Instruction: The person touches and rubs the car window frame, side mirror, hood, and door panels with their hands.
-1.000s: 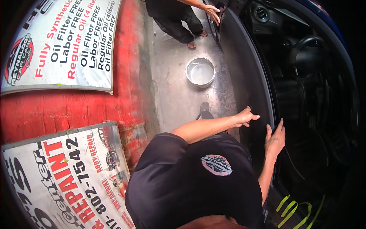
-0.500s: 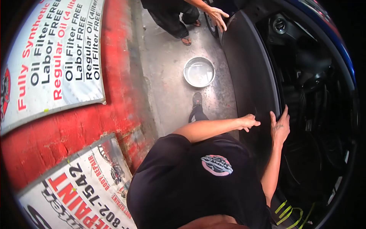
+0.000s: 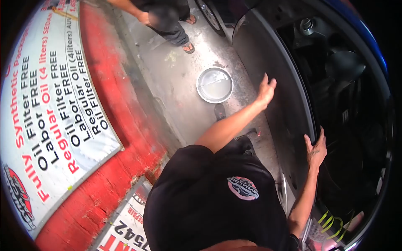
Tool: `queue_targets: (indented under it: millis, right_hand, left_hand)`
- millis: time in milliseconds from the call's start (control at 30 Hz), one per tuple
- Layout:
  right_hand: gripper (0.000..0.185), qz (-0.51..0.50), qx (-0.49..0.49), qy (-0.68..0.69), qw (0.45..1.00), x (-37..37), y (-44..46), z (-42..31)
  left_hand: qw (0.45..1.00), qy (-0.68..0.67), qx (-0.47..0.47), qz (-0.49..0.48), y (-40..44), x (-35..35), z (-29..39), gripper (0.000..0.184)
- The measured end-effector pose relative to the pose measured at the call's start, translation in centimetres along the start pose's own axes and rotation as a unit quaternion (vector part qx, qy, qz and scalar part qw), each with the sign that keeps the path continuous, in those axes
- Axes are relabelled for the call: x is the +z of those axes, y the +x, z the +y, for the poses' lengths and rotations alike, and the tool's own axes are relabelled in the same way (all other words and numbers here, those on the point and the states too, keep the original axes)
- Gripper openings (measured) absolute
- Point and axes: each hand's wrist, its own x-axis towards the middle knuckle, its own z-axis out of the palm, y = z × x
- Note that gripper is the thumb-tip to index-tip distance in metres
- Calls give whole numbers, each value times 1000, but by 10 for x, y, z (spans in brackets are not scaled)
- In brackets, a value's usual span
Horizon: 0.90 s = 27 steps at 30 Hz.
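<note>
A car door (image 3: pixel 268 54) with a dark inner panel stands ajar on my right. My right hand (image 3: pixel 317 152) straddles the door's edge, thumb on the near side and fingers on the other, gripping it. In front of the panel's face is my left hand (image 3: pixel 266 92), raised, with its fingers apart and nothing in them. I cannot tell whether it touches the panel. Beyond the door lies the dark car interior (image 3: pixel 347 113).
A round metal basin (image 3: pixel 214 100) sits on the concrete floor (image 3: pixel 176 88) ahead. Past it another person's legs and sandals (image 3: pixel 188 48) show near a wheel (image 3: pixel 211 16). To my left runs a red wall (image 3: pixel 104 75) with printed banners (image 3: pixel 54 104). Yellow straps (image 3: pixel 331 224) lie low at right.
My left hand has moved forward along the panel and its fingers have spread. My right hand sits slightly lower in view, still at the edge. The other person's hand has left the door's far end.
</note>
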Motion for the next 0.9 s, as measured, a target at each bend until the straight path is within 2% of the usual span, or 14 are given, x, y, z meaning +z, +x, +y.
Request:
queue_targets:
  millis: [67,267,367,500,600,700,833,900]
  right_hand:
    - [79,-11,21,10,1000,-1,4,1]
    - [83,-43,52,16,998,0,13,6]
    - [84,-51,61,22,997,1,17,8]
    - [86,-63,76,27,995,4,19,13]
    - [87,-58,73,28,995,8,21,16]
    - [88,-58,68,7,996,9,20,18]
    - [87,-66,79,-2,995,8,20,17]
    - [86,-66,76,7,995,9,19,18]
  left_hand:
    - [998,0,60,34,25,-14,46,72]
    - [959,84,243,117,126,-42,103,76]
    - [958,60,242,142,169,-54,111,78]
    - [964,12,220,149,205,-68,89,79]
    - [973,-65,174,137,223,-81,73,77]
    - [986,-121,77,84,249,-106,48,75]
    - [988,-96,102,58,237,-102,68,75]
    - [975,31,189,116,189,-79,105,75]
